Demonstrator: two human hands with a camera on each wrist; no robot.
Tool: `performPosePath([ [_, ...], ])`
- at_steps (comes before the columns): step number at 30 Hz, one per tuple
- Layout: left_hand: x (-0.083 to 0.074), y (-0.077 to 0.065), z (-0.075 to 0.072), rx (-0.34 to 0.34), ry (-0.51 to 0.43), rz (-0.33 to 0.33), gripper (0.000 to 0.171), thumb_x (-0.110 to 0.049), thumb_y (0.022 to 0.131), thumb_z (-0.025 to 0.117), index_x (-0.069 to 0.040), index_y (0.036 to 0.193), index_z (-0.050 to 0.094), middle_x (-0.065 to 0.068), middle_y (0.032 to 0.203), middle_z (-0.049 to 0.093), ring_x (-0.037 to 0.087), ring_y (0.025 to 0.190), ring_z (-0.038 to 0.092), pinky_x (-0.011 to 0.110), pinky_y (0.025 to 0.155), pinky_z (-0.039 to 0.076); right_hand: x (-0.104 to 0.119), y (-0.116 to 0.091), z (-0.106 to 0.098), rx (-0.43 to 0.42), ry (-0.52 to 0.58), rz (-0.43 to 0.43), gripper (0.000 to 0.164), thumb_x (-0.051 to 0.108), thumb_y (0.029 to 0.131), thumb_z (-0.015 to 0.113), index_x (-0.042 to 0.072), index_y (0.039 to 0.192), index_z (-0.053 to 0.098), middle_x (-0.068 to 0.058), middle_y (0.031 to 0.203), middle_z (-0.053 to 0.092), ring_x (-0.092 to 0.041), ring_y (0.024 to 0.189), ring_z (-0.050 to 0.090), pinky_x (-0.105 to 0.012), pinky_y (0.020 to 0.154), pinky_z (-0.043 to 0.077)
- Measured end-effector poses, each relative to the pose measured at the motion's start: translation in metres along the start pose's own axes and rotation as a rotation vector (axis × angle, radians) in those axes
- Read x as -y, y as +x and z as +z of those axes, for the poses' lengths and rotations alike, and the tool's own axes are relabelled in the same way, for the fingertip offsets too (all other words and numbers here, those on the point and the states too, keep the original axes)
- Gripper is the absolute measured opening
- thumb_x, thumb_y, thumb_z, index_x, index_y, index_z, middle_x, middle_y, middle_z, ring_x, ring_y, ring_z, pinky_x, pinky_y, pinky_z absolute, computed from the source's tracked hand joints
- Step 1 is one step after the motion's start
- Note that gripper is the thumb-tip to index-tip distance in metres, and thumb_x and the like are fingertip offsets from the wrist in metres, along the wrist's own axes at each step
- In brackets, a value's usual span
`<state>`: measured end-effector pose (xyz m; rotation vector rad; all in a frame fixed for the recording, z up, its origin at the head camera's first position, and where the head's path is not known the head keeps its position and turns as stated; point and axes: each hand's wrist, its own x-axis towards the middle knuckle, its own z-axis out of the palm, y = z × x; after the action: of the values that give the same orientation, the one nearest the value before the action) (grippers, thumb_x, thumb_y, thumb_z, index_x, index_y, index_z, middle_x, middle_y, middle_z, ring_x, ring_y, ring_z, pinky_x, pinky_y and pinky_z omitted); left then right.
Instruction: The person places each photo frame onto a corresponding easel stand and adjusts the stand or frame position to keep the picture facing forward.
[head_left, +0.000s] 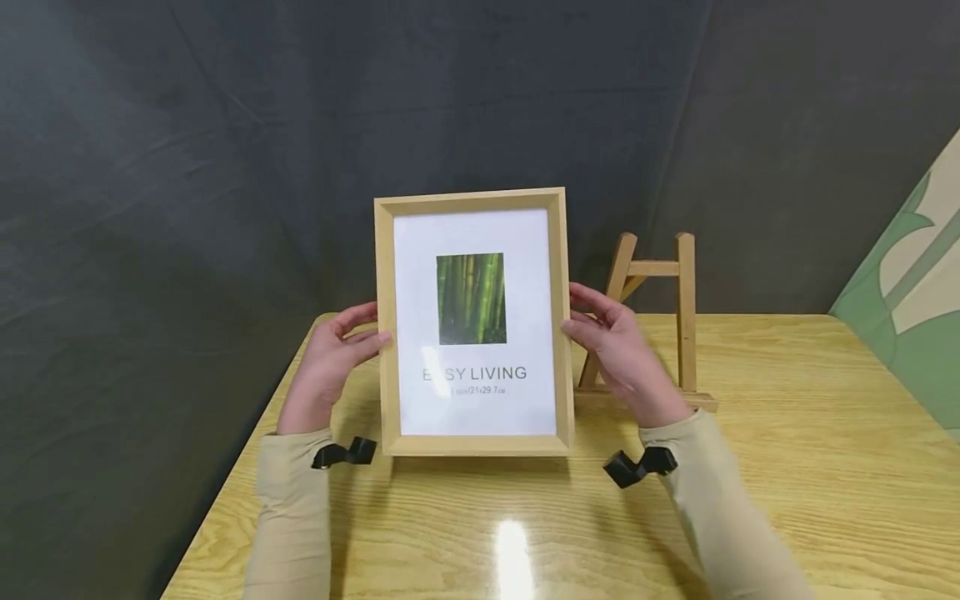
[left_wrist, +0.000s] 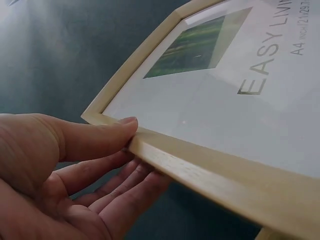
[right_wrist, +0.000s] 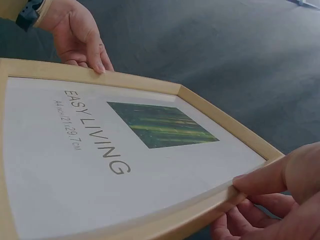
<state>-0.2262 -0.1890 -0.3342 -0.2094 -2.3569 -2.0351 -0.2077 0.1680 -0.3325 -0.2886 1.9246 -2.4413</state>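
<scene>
A picture frame (head_left: pixel 474 446) with a light wooden border stands nearly upright between both hands, its front turned to the head camera. Behind its glass is a white sheet with a green bamboo picture and the words EASY LIVING. My left hand (head_left: pixel 330 362) pinches the left side, thumb on the front border and fingers behind, as the left wrist view shows close up. On the opposite side my right hand (head_left: pixel 618 350) grips the border the same way, thumb (right_wrist: pixel 260 180) in front. Shadows of the frame fall on the table below it.
A small wooden easel (head_left: pixel 686 325) stands on the table just behind the right hand, partly hidden by it. The wooden table (head_left: pixel 810 467) ends at the left near a dark cloth (head_left: pixel 187 208). A green and cream patterned panel (head_left: pixel 911 283) rises at the far right.
</scene>
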Motion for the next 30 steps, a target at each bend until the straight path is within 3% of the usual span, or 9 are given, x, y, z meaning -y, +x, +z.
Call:
performPosePath([
  [8, -0.017, 0.0, 0.015, 0.012, -0.048, 0.106, 0.051, 0.0, 0.084, 0.071, 0.003, 0.132, 0.053, 0.012, 0.11, 0.059, 0.018, 0.092, 0.064, 0.024, 0.076, 0.054, 0.019, -0.011, -0.012, -0.045, -0.044, -0.063, 0.057, -0.004, 0.093, 0.058, 0.003, 0.145, 0.038, -0.012, 0.132, 0.042, -0.02, 0.113, 0.051, -0.021, 0.087, 0.05],
  [20, -0.031, 0.006, 0.042, 0.018, -0.143, 0.172, 0.052, 0.007, 0.082, 0.071, 0.002, 0.13, 0.054, 0.013, 0.105, 0.062, 0.019, 0.089, 0.065, 0.027, 0.079, 0.055, 0.04, -0.016, -0.038, -0.033, 0.001, -0.189, 0.052, -0.007, 0.09, 0.06, 0.001, 0.14, 0.045, -0.009, 0.127, 0.048, -0.018, 0.109, 0.054, -0.022, 0.088, 0.049],
  [30, -0.036, 0.019, 0.076, 0.019, -0.21, 0.214, 0.049, 0.009, 0.081, 0.071, 0.001, 0.128, 0.057, 0.013, 0.105, 0.062, 0.02, 0.089, 0.063, 0.028, 0.079, 0.055, 0.054, -0.022, -0.062, -0.065, 0.093, -0.261, 0.051, -0.012, 0.088, 0.059, 0.0, 0.136, 0.049, -0.012, 0.125, 0.048, -0.019, 0.106, 0.056, -0.023, 0.084, 0.052],
])
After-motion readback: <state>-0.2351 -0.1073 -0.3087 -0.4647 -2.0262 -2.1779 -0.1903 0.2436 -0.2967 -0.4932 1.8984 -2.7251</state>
